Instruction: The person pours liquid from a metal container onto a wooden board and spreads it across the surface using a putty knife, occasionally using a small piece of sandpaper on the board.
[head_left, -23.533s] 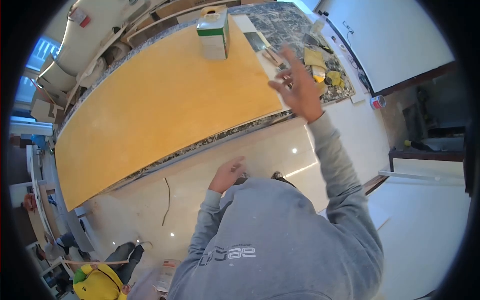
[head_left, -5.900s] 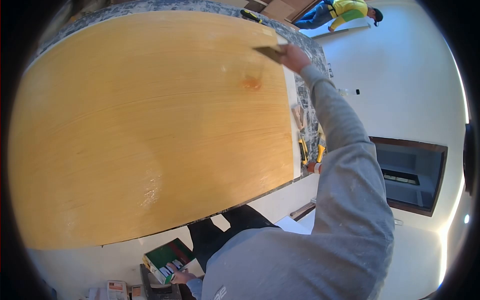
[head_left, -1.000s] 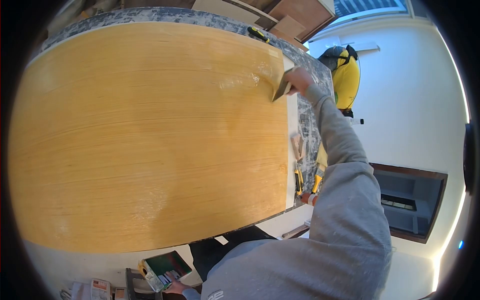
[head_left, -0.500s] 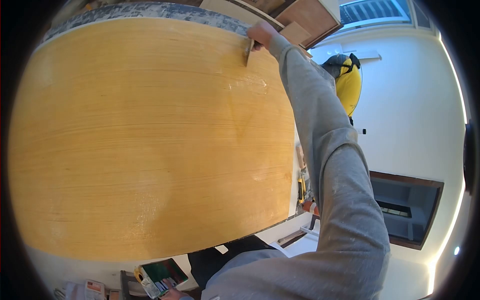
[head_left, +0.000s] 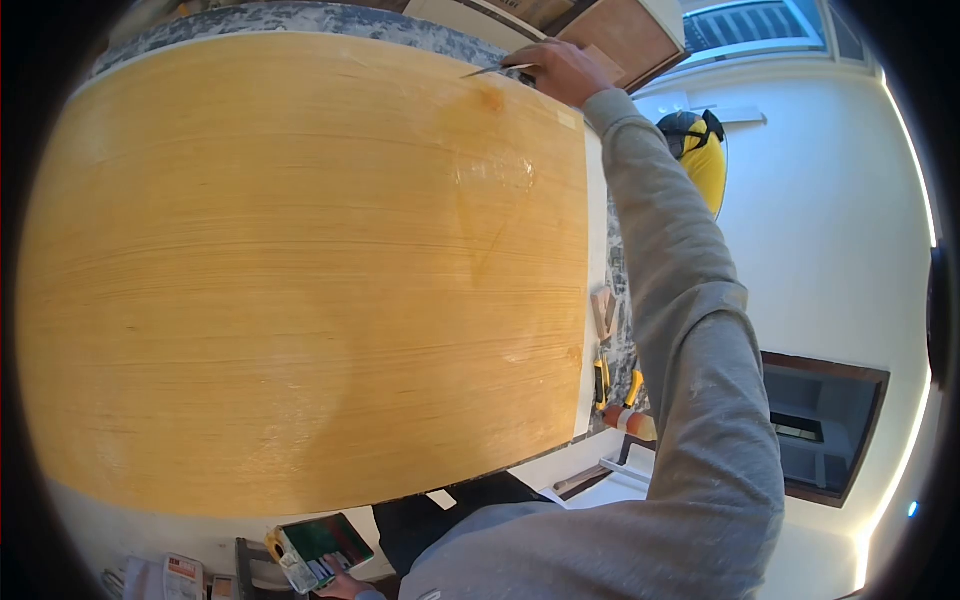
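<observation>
My right hand (head_left: 568,70) is closed on a thin, flat scraper (head_left: 497,70) at the far right corner of a large sheet of yellowish wood veneer (head_left: 300,250). The scraper's blade lies almost edge-on to my view, above the sheet's far edge. Wet, shiny patches show on the wood near that corner and lower down. At the bottom, my left hand (head_left: 345,583) grips a rectangular tin (head_left: 325,545) with a dark green face, held beside the sheet's near edge. Part of my left hand is cut off by the frame.
Along the sheet's right side lie a wood-handled tool (head_left: 603,312), yellow-and-black cutters (head_left: 601,383) and an orange bottle (head_left: 630,422). Wooden boxes (head_left: 625,40) stand beyond the far corner. A yellow-and-grey bag (head_left: 700,160) is at the right.
My right hand has moved right and slightly toward me, and the scraper has tilted from upright to nearly flat. My left hand and the tin have barely moved.
</observation>
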